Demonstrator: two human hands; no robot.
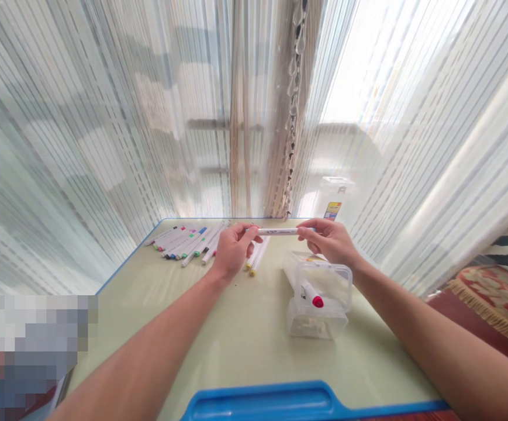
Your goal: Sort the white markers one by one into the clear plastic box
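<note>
A white marker pen (279, 232) is held level above the table between both hands. My left hand (235, 248) pinches its left end, and my right hand (329, 240) pinches the right end. Fingers cover both tips, so the cap colour is hard to make out. Below my right hand lies a clear plastic case (319, 321) on its side, its lid open toward me. Inside it rests a marker with a red end (317, 301). Just right of my left hand, yellow-ended markers (252, 272) lie on the table.
Several white markers with coloured ends (183, 242) lie spread at the table's far left. Another clear container (333, 199) with a label stands at the back right. A blue moulded tray (262, 403) edges the pale green table (236, 339) in front. Sheer striped curtains (183, 117) hang behind.
</note>
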